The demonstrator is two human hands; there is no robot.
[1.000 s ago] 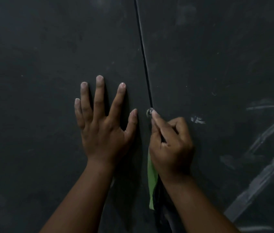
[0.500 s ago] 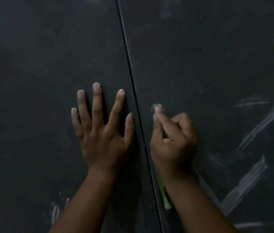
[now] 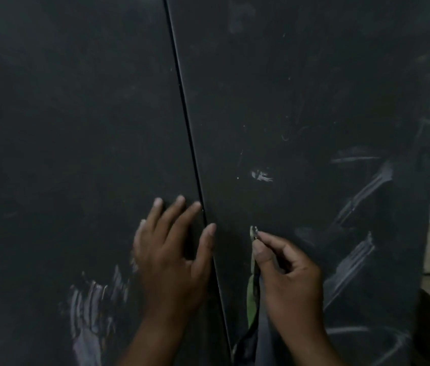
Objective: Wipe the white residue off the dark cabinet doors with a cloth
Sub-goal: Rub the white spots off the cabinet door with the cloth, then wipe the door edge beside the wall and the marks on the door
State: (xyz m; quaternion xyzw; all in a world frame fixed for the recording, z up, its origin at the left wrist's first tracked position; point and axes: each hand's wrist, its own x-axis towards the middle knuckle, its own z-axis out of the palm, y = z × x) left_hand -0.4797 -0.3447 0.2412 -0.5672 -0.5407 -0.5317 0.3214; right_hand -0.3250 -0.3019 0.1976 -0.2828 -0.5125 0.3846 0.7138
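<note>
The left hand [image 3: 171,249] lies flat with fingers spread on the left cabinet door [image 3: 71,143], thumb across the seam. The right hand [image 3: 287,276] pinches a green cloth [image 3: 251,294] against the right cabinet door [image 3: 301,101], amid white residue [image 3: 261,176].

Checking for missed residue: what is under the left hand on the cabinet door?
The left hand rests flat on the left door; the surface beneath is hidden. White smears show beside it, lower left.

Bare forearms (no sleeves), dusty fingertips [image 3: 179,200]
</note>
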